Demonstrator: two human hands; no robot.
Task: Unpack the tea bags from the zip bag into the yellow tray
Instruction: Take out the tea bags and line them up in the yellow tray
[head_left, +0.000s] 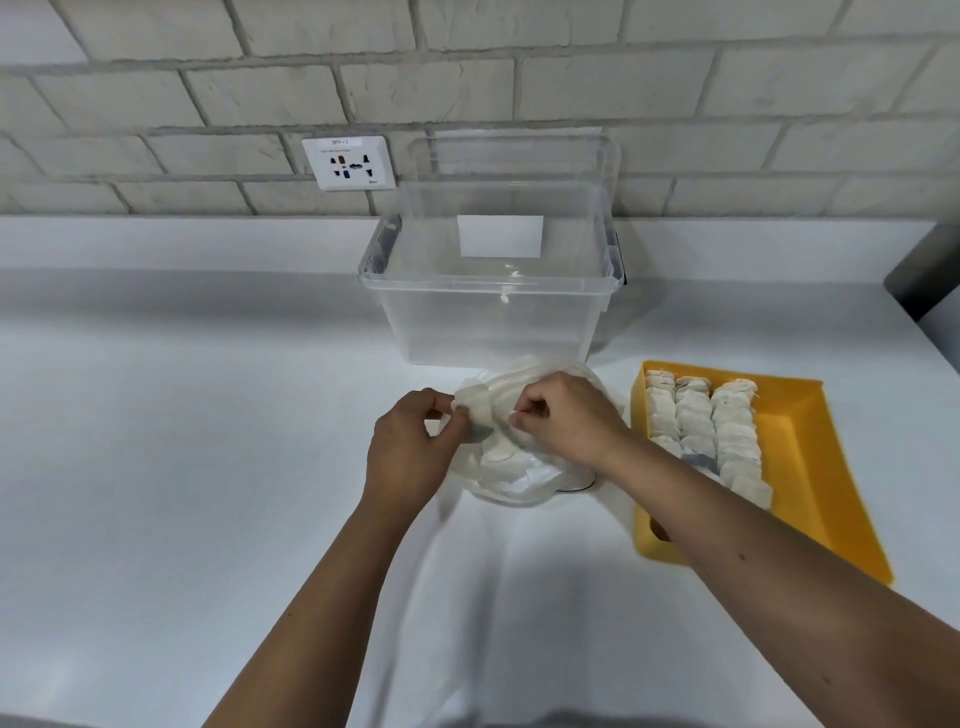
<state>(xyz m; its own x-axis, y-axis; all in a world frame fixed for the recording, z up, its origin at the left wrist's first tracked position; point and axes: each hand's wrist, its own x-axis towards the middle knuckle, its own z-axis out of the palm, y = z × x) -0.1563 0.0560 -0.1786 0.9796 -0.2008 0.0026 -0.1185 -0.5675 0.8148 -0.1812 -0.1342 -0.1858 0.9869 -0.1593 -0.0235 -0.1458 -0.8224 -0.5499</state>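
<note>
Clear zip bag (519, 467) contents blurred; both hands' fingers (457, 415) pinched on its rim; right forearm hides yellow tray (810, 467) corner.

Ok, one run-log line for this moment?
left hand: pinching tea bags | right hand: gripping zip bag | yellow tray: three rows filled

wall socket plate (349, 163) — top label reads roughly "9PP-1" | smaller print — illegible

zip bag (524, 467) before bin (493, 317), tray (810, 467) right
</note>
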